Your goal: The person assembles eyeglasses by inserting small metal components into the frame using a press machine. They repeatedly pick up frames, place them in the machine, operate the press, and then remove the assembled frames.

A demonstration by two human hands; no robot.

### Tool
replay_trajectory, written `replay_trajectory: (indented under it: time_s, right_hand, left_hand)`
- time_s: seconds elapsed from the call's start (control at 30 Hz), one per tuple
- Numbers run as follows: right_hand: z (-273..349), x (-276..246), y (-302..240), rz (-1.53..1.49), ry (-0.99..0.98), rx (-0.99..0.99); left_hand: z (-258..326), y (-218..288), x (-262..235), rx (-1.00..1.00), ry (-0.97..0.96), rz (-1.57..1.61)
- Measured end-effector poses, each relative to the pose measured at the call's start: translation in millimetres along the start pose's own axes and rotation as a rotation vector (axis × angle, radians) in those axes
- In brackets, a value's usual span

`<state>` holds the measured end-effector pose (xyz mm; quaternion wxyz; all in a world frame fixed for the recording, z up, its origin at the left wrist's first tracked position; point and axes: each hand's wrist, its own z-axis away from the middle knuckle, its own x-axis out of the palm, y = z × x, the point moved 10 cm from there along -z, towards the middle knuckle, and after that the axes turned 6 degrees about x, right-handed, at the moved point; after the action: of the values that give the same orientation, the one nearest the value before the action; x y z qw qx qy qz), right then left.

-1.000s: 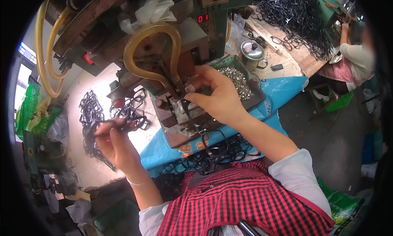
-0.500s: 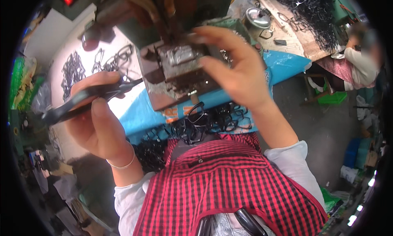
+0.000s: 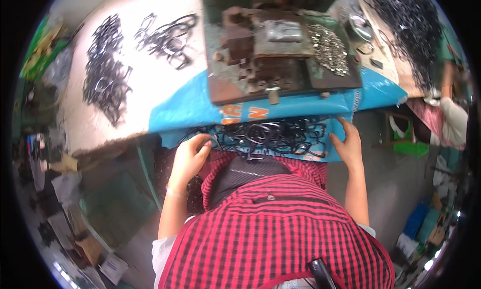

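Observation:
A pile of black eyeglass frames [image 3: 263, 133] lies in a sagging blue plastic sheet [image 3: 183, 111] between the worktable and my lap. My left hand [image 3: 191, 157] is at the pile's left end, thumb and forefinger drawn together; what is between them, if anything, is too blurred to make out. Beside the sheet's right edge is my right hand [image 3: 349, 147], its thumb and forefinger apart and nothing visible between them. Beyond the sheet stands a dark metal machine base [image 3: 235, 88] with a raised block [image 3: 283, 48]. Many small shiny metal pieces [image 3: 328, 51] lie on its right side.
More black frames lie in a long heap [image 3: 105, 76] and a looser group [image 3: 173, 41] on the pale tabletop [image 3: 143, 83]. At the right are a round metal lid [image 3: 361, 28] and a large dark frame heap [image 3: 408, 26]. Another person's pale sleeve [image 3: 453, 121] shows at far right.
Both hands have come down from the machine to the sheet's two sides. The dark, blurred object in my left hand is no longer seen there. The view has shifted, showing more tabletop.

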<state>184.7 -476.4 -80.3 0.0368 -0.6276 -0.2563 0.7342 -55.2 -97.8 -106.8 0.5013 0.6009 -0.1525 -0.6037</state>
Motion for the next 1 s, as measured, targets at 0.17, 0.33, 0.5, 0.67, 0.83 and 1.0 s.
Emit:
replay_trajectory:
  time_s: [0.17, 0.33, 0.5, 0.67, 0.83, 1.0]
  right_hand:
    - [-19, 57, -41, 0.055, -0.127, -0.362]
    - [-23, 102, -97, 0.249, -0.26, -0.473]
    - [-17, 144, -124, 0.006, -0.588, -0.289]
    - [39, 204, -197, -0.458, -0.94, -0.185]
    - [95, 203, -283, -0.152, -1.1, 0.022]
    - [93, 225, -294, 0.11, -1.039, -0.143]
  left_hand:
    - [-22, -74, -1, 0.071, 0.205, -0.417]
    - [-39, -128, 18, -0.423, -0.349, 0.061]
    - [-14, -134, 1, -0.441, -0.49, 0.241]
    - [23, -204, -34, -0.562, -0.309, 0.359]
    - [86, -276, -83, -0.689, -0.06, 0.53]
    - [126, -378, -112, -0.823, 0.174, 0.562]
